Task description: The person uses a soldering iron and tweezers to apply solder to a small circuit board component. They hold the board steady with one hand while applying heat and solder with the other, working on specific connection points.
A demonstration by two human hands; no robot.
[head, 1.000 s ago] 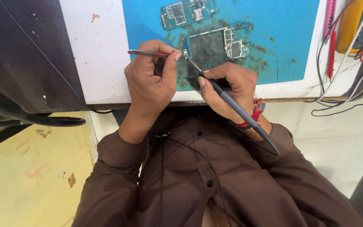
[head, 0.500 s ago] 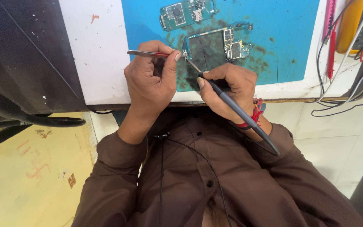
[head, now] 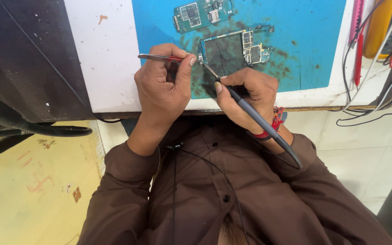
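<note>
The left hand (head: 164, 86) pinches tweezers (head: 159, 57) shut, their tips steadying the near corner of the circuit board (head: 232, 52). The right hand (head: 246, 93) grips a soldering iron (head: 255, 118) pen-style, its tip meeting that same corner just beyond the fingertips. A second board (head: 200, 12) lies farther off on the blue mat (head: 305, 36).

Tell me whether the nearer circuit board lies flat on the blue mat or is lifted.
Flat: the circuit board rests on the blue mat, no edge visibly raised.
</note>
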